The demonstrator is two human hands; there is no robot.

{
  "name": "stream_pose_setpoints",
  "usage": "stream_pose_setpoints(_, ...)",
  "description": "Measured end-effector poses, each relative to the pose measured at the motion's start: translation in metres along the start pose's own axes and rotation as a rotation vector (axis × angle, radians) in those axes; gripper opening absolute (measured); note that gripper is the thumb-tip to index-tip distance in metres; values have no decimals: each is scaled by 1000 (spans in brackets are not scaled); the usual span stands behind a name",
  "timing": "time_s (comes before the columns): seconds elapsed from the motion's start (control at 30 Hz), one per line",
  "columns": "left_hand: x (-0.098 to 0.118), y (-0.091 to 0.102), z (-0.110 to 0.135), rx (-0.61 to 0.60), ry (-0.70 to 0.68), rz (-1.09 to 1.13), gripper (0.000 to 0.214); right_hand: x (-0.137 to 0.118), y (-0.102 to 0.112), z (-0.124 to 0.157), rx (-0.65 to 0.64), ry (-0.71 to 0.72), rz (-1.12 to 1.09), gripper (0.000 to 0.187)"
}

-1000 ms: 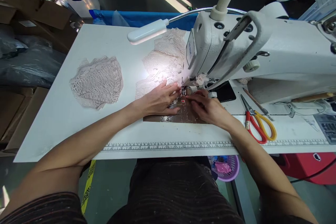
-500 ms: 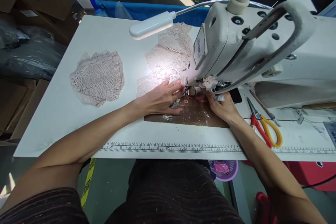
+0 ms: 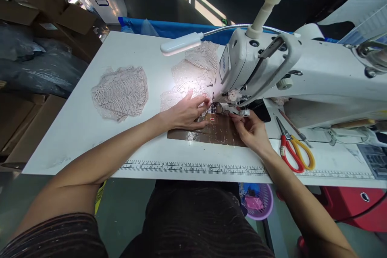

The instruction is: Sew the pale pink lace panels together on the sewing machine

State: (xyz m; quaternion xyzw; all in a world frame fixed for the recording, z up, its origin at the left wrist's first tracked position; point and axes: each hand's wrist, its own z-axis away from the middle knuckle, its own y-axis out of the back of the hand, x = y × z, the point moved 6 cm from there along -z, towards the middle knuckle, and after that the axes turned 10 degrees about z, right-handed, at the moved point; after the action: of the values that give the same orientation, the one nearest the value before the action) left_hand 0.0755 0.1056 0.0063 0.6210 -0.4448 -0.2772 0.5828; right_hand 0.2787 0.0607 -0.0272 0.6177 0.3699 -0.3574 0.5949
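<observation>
My left hand [image 3: 189, 112] lies flat on pale pink lace fabric [image 3: 184, 89], left of the presser foot [image 3: 214, 107], its fingers stretched out and the thumb apart. To the right of the foot, my right hand [image 3: 253, 132] has thumb and fingertips drawn together low beside the needle area. What those fingertips hold, if anything, is too small and partly hidden to make out. Over both stands the white sewing machine [image 3: 242, 62], with a small scrunched bit of pale fabric [image 3: 234, 95] on its head. A brown plate [image 3: 208, 134] lies beneath the hands.
A folded lace pile [image 3: 121, 93] lies on the left of the white table [image 3: 75, 133]. Scissors [image 3: 293, 145] with red and yellow handles rest to the right, near a dark phone-like object [image 3: 260, 109]. A lamp [image 3: 181, 44] shines from above. A ruler strip [image 3: 193, 168] runs along the front edge.
My right hand has shifted slightly, and its thumb and fingertips now show more clearly beside the foot. My left hand stays on the lace. The whole view has shifted, showing more of the machine.
</observation>
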Motion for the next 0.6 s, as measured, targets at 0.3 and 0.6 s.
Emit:
stream_pose_setpoints(0.3,-16,18,3,47,52,40,43,-9,26,-8,113,-113,-197,43)
stream_pose_setpoints(0.6,-59,14,-44,14,111,-147,24,-14,16,-75,80,-99,-277,25)
